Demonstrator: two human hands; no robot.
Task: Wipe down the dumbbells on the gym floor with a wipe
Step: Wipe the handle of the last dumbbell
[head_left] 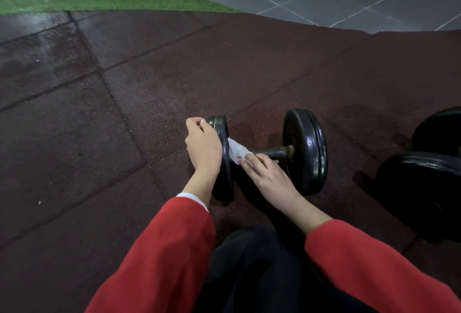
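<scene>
1. my right hand presses the white wipe flat-fingered against the dumbbell bar, beside the left plate.
2. my left hand, loosely curled, steadies that plate's rim.
3. the dumbbell lies on the rubber floor; it looks heavy, rigid, likely to roll. the wipe looks soft, limp.

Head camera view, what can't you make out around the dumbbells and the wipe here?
- Second dumbbell: cut off by the right edge.
- Near dumbbell's left plate: partly hidden behind the left hand.
- Wipe: partly under the right hand; its dirtiness is unreadable.
</scene>
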